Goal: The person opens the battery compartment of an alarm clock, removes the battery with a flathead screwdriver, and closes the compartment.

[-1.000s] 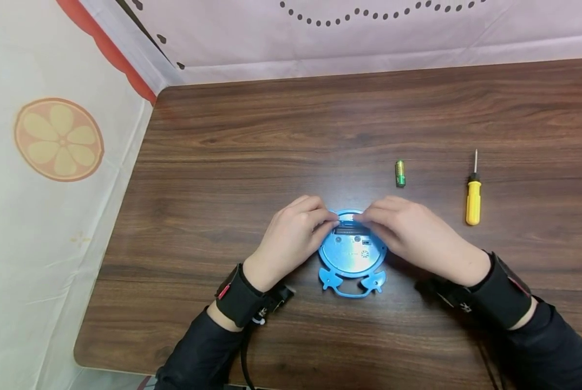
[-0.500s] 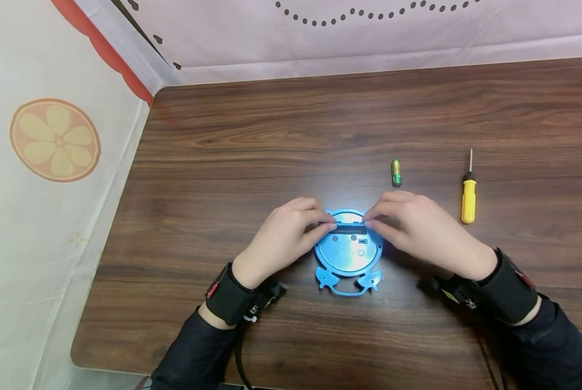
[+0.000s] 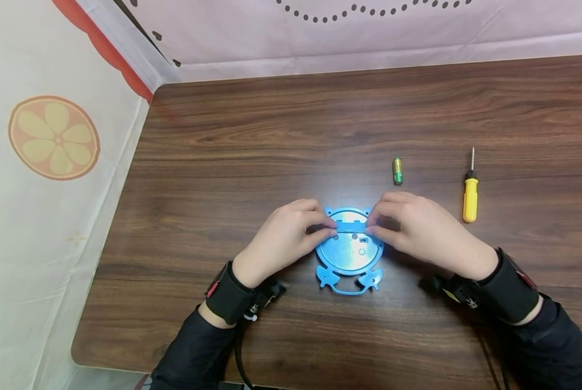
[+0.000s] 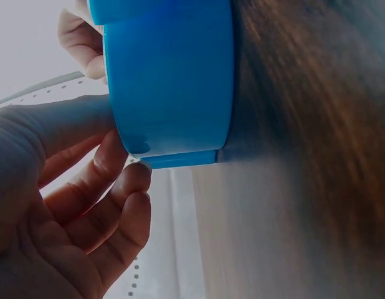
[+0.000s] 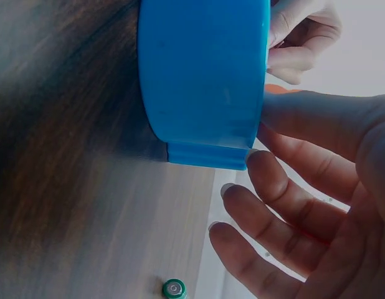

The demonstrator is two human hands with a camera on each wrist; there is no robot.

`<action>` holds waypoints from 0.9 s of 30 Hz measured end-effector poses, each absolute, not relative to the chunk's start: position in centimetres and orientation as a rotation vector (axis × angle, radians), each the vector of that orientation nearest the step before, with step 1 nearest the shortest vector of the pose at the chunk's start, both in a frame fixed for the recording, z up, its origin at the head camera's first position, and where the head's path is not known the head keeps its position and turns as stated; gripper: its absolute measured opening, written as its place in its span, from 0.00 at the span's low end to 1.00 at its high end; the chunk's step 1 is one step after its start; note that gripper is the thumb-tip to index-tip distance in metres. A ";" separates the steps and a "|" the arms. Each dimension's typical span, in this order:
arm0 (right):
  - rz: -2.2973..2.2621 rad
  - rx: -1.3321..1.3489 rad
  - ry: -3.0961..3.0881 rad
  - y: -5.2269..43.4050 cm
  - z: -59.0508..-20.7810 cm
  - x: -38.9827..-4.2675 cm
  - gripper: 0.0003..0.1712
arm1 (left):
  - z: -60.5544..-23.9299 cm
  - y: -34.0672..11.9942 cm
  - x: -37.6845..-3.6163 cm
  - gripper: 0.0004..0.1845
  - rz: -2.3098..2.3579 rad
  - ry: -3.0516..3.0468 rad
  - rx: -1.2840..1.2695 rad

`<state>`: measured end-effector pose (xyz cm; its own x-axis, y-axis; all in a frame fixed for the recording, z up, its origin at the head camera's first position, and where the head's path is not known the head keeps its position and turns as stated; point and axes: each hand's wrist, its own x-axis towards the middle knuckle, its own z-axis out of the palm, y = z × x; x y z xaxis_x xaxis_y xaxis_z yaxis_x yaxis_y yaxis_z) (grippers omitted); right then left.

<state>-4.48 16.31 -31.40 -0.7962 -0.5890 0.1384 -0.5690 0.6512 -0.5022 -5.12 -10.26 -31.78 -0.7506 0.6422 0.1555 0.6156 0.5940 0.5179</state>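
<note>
A blue round alarm clock (image 3: pixel 350 259) lies face down on the wooden table, its back up and its bracket of two shaped feet toward me. Across the upper part of its back lies a blue battery cover (image 3: pixel 351 226), over the slot. My left hand (image 3: pixel 287 238) pinches the cover's left end between thumb and fingertips. At the opposite end, my right hand (image 3: pixel 412 233) does the same. Both wrist views show the clock's side wall (image 4: pixel 174 81) close up, with the fingertips at its back edge; the cover itself is hidden there.
Beyond the right hand a green battery (image 3: pixel 397 171) stands or lies on the table (image 3: pixel 252 135). Farther right lies a yellow-handled screwdriver (image 3: pixel 471 199), tip pointing away. A printed cloth (image 3: pixel 368 38) hangs along the back edge. Black cables run from both wrist straps.
The cover has come down over the dark battery slot, which was visible before. The right hand has shifted slightly right to the cover's end. Battery and screwdriver stay put.
</note>
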 end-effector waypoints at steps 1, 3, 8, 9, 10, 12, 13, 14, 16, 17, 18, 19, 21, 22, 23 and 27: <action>-0.833 -0.990 2.822 16.3 -31.4 -4.5 0.02 | -31.8 -10.2 -5.1 0.06 0.872 2.759 1.091; -0.828 -0.988 2.824 16.3 -31.5 -4.5 0.02 | -31.9 -10.2 -5.1 0.06 0.877 2.753 1.093; -0.831 -0.946 2.817 16.3 -31.5 -4.5 0.02 | -32.0 -10.1 -5.2 0.07 0.895 2.728 1.080; -0.833 -0.930 2.812 16.2 -31.5 -4.5 0.02 | -32.0 -10.1 -5.3 0.07 0.901 2.720 1.075; -0.837 -0.911 2.805 16.2 -31.4 -4.5 0.02 | -32.0 -10.2 -5.3 0.07 0.905 2.714 1.070; -0.851 -0.870 2.780 16.1 -31.4 -4.5 0.03 | -32.0 -10.2 -5.3 0.08 0.913 2.704 1.062; -0.864 -0.846 2.763 16.0 -31.4 -4.6 0.03 | -32.0 -10.2 -5.3 0.08 0.917 2.701 1.059; -0.878 -0.821 2.746 16.0 -31.4 -4.6 0.03 | -32.1 -10.2 -5.3 0.08 0.921 2.698 1.056; -0.914 -0.782 2.703 16.1 -31.4 -4.7 0.04 | -32.1 -10.2 -5.4 0.08 0.929 2.696 1.056; -0.934 -0.768 2.682 16.1 -31.4 -4.7 0.05 | -32.2 -10.2 -5.4 0.08 0.932 2.696 1.055; -0.953 -0.757 2.663 16.1 -31.4 -4.8 0.06 | -32.3 -10.2 -5.4 0.08 0.936 2.697 1.056; -0.969 -0.751 2.647 16.2 -31.5 -4.8 0.07 | -32.3 -10.2 -5.4 0.08 0.940 2.698 1.056; -0.987 -0.759 2.619 16.3 -31.6 -4.9 0.09 | -32.4 -10.2 -5.5 0.08 0.946 2.700 1.060; -0.991 -0.766 2.608 16.4 -31.7 -5.0 0.10 | -32.4 -10.2 -5.5 0.07 0.947 2.702 1.060; -0.990 -0.774 2.599 16.5 -31.7 -5.0 0.10 | -32.4 -10.2 -5.5 0.07 0.955 2.701 1.058; -0.989 -0.793 2.566 16.6 -31.9 -5.1 0.09 | -32.4 -10.1 -5.5 0.08 0.990 2.712 1.030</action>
<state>-5.08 16.63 -31.88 -0.8106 -0.5826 -0.0592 -0.3922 0.6151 -0.6840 -5.49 -10.14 -32.42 -0.7715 0.6183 0.1497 0.5694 0.5661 0.5961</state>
